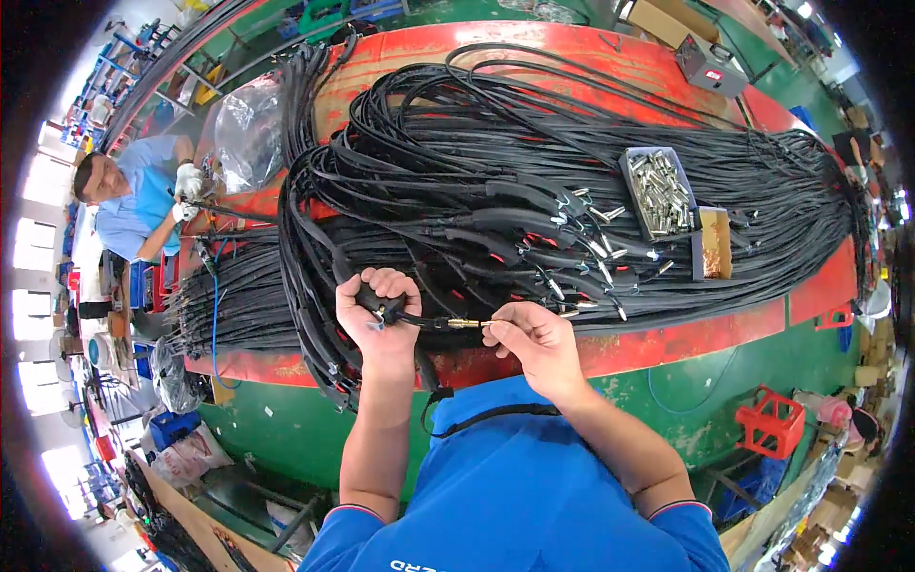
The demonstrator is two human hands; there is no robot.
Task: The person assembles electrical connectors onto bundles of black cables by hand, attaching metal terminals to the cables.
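My left hand is wrapped round the black handle of a welding torch, at the front edge of the table. The torch's thin neck points right and ends in a brass and silver metal fitting. At that end, my right hand is closed in a pinch, thumb against fingers, on the slim tip. Its fingers partly hide what they grip. Just beyond my hands lie several more black welding torches with silver metal ends, and their black cables are heaped across the table.
A shallow box of silver metal nozzles sits on the cables, beside a small open cardboard box. A grey metal case stands at the red table's far right. Across the left end, a co-worker in white gloves handles a cable.
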